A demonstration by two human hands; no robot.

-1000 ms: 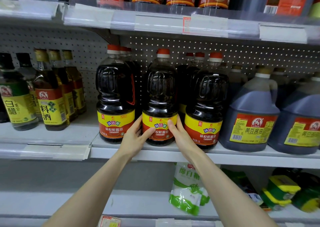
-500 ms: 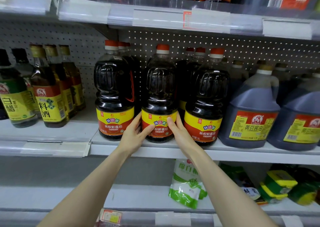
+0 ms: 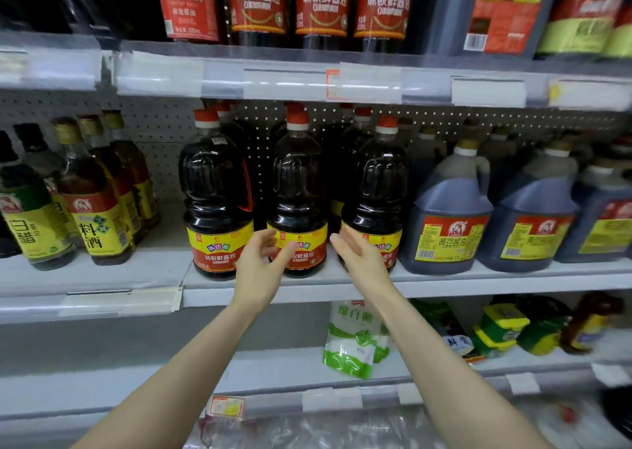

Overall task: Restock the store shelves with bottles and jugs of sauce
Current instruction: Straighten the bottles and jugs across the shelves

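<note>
Three dark sauce jugs with red caps and yellow-and-red labels stand in a front row on the middle shelf (image 3: pixel 342 286). The middle jug (image 3: pixel 297 188) stands upright between the left jug (image 3: pixel 213 192) and the right jug (image 3: pixel 378 192). My left hand (image 3: pixel 263 264) hovers just in front of the middle jug's label, fingers loosely curved and holding nothing. My right hand (image 3: pixel 359 258) is beside it, in front of the right jug's label, fingers straight and apart from the middle jug.
Blue-grey jugs (image 3: pixel 451 209) fill the shelf to the right, and cooking wine and vinegar bottles (image 3: pixel 92 205) stand to the left. Labelled bottles (image 3: pixel 321 4) line the upper shelf. A white-and-green bag (image 3: pixel 352 339) and green packs (image 3: pixel 499 329) lie on the lower shelf.
Both hands have come off the middle jug and drawn back a little toward me; the jug stays upright in the row. The view has tilted upward.
</note>
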